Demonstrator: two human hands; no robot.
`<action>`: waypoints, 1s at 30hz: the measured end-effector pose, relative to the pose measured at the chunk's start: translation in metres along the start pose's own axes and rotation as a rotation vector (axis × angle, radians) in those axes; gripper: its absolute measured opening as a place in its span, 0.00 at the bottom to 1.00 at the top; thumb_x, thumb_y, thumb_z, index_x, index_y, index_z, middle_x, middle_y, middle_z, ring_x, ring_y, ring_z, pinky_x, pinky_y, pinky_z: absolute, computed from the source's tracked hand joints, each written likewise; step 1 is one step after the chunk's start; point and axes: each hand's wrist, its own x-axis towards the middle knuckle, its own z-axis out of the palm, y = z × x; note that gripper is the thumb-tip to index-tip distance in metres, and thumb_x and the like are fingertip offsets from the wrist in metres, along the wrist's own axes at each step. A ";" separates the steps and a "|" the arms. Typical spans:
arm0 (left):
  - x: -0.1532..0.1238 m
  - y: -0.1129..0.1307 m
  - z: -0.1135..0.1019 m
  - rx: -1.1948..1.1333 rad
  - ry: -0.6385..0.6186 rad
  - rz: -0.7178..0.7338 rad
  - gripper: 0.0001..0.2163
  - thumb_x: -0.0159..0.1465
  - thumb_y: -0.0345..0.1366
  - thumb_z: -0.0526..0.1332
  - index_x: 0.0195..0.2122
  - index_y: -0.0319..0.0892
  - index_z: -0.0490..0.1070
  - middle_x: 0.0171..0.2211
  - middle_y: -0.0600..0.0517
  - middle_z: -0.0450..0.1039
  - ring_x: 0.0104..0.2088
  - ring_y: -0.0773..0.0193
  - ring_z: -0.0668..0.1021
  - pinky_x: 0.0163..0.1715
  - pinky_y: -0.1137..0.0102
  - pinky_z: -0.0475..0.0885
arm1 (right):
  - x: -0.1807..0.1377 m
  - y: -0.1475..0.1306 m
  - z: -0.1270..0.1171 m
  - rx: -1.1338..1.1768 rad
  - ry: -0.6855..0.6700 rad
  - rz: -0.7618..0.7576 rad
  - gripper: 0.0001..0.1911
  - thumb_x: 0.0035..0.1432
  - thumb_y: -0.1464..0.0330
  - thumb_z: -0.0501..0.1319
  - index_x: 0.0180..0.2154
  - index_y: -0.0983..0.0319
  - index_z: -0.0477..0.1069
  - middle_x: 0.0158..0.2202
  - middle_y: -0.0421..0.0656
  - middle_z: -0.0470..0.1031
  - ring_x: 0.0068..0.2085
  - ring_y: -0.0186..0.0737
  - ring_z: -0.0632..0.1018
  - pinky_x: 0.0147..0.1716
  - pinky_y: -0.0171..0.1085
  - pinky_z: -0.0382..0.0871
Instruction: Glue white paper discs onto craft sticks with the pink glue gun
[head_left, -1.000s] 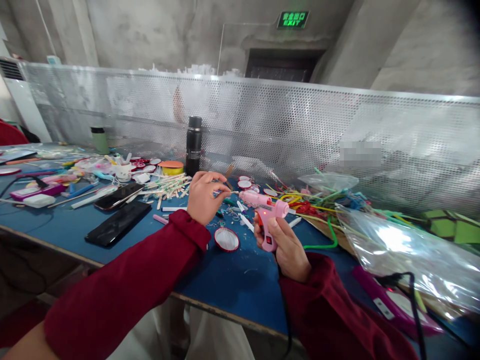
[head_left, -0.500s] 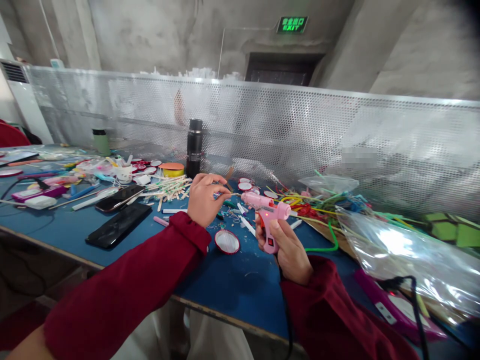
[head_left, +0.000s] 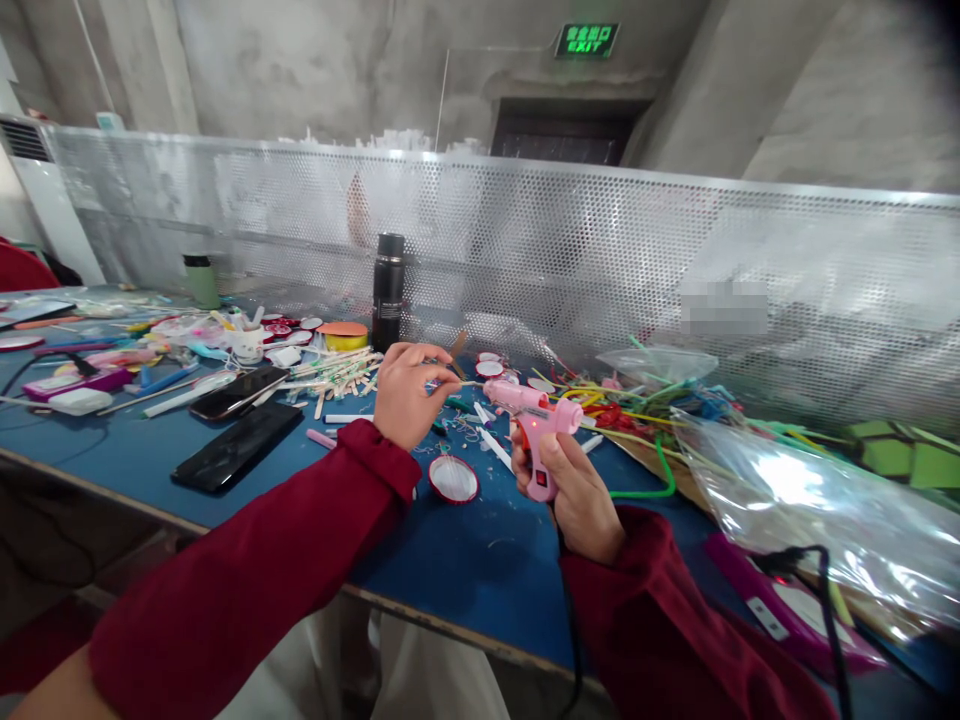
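My right hand (head_left: 571, 487) grips a pink hot glue gun (head_left: 534, 423) by its handle, its red light glowing and its nozzle aimed left. My left hand (head_left: 407, 393) is closed in a pinch on a small thin craft piece held right at the nozzle tip; what the piece is I cannot make out. Both hands hover just above the blue table (head_left: 465, 560). Below them lies a round white disc with a red rim (head_left: 453, 478).
Two black phones (head_left: 236, 446) lie at the left. A black flask (head_left: 388, 291) stands by the perforated metal screen (head_left: 600, 260). Wooden sticks (head_left: 341, 372), pipe cleaners (head_left: 637, 410), a clear plastic bag (head_left: 810, 500) and a black cord (head_left: 825, 590) crowd the table.
Hands and glue gun stay almost where they were; the view only shifts slightly up and down.
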 end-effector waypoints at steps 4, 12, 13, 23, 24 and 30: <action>0.000 0.001 0.000 0.002 -0.005 -0.003 0.02 0.57 0.37 0.67 0.28 0.48 0.79 0.41 0.54 0.76 0.46 0.58 0.71 0.51 0.56 0.65 | 0.000 -0.001 0.000 -0.005 -0.004 0.009 0.25 0.51 0.47 0.63 0.37 0.62 0.72 0.28 0.42 0.71 0.25 0.33 0.69 0.20 0.33 0.61; -0.001 0.001 0.001 0.011 0.002 0.015 0.03 0.57 0.38 0.67 0.27 0.48 0.79 0.41 0.53 0.76 0.46 0.58 0.71 0.51 0.56 0.66 | 0.001 0.005 0.000 0.002 -0.013 -0.008 0.23 0.52 0.48 0.63 0.37 0.62 0.73 0.28 0.42 0.71 0.25 0.33 0.69 0.21 0.33 0.61; -0.001 0.001 0.001 0.014 0.000 0.016 0.03 0.57 0.38 0.67 0.27 0.48 0.79 0.41 0.53 0.76 0.46 0.58 0.71 0.51 0.56 0.66 | 0.001 0.005 0.001 0.001 -0.014 -0.009 0.23 0.52 0.48 0.63 0.37 0.62 0.73 0.28 0.42 0.71 0.25 0.33 0.69 0.21 0.33 0.61; -0.001 0.001 0.002 0.025 -0.012 0.024 0.03 0.57 0.39 0.67 0.28 0.49 0.79 0.41 0.53 0.76 0.46 0.58 0.71 0.51 0.56 0.66 | -0.003 0.001 0.004 0.024 -0.028 0.023 0.24 0.50 0.48 0.65 0.37 0.62 0.73 0.27 0.42 0.71 0.25 0.34 0.69 0.21 0.33 0.61; -0.001 0.001 0.002 0.025 -0.014 0.025 0.03 0.57 0.39 0.67 0.28 0.49 0.79 0.41 0.53 0.76 0.46 0.58 0.71 0.51 0.57 0.66 | -0.002 0.002 0.004 0.030 -0.029 0.021 0.24 0.50 0.48 0.65 0.37 0.62 0.73 0.27 0.42 0.71 0.25 0.34 0.69 0.21 0.33 0.61; -0.002 0.000 0.002 0.024 -0.021 0.036 0.03 0.57 0.38 0.67 0.28 0.49 0.80 0.42 0.53 0.76 0.46 0.58 0.71 0.51 0.57 0.66 | -0.001 0.006 0.002 0.022 -0.046 0.003 0.22 0.53 0.49 0.63 0.37 0.61 0.73 0.27 0.42 0.71 0.25 0.34 0.69 0.21 0.34 0.60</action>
